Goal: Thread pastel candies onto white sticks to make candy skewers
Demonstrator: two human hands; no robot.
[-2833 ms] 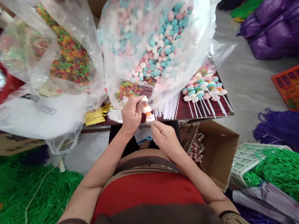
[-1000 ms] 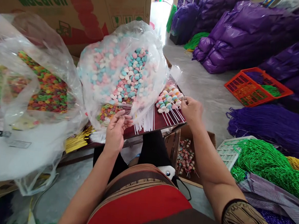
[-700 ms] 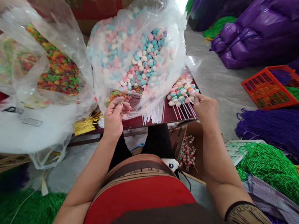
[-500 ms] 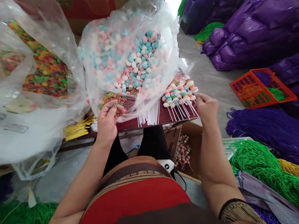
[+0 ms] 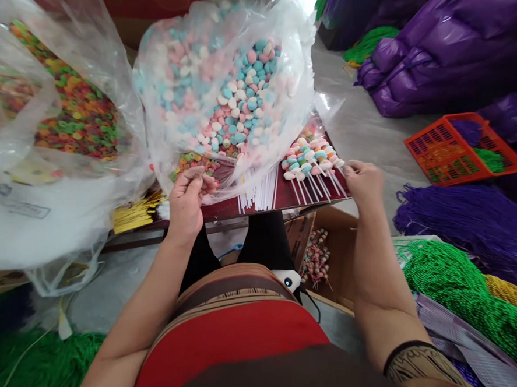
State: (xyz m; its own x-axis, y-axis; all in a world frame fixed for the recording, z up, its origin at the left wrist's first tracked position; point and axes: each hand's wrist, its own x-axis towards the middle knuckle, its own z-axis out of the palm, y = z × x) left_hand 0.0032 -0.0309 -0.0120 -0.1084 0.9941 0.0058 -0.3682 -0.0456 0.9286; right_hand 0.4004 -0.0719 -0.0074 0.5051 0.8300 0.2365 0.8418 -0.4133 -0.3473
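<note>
My left hand (image 5: pixel 188 204) is closed in a pinch at the near edge of the candy bag, beside small ring candies (image 5: pixel 194 165); what its fingers hold is too small to make out. At the right end of the dark red table (image 5: pixel 222 207), my right hand (image 5: pixel 364 182) is closed against the outermost of several candy skewers (image 5: pixel 311 159); whether it grips one is unclear. Pink, blue and white candies (image 5: pixel 241 108) fill a large clear bag in front of me. Bare white sticks (image 5: pixel 265 191) lie between the bag and the skewers.
On the left stands a clear bag of colourful ring candies (image 5: pixel 79 115), with yellow ties (image 5: pixel 139 212) below it. A cardboard box (image 5: pixel 342 251) beneath the table's right end holds more skewers (image 5: pixel 318 258). An orange basket (image 5: pixel 465 150) and green cord bundles (image 5: pixel 455 275) are at right.
The skewer at the right of the row now lies lower, among the others. My right hand has shifted slightly right in view. My left hand stays pinched near the bag.
</note>
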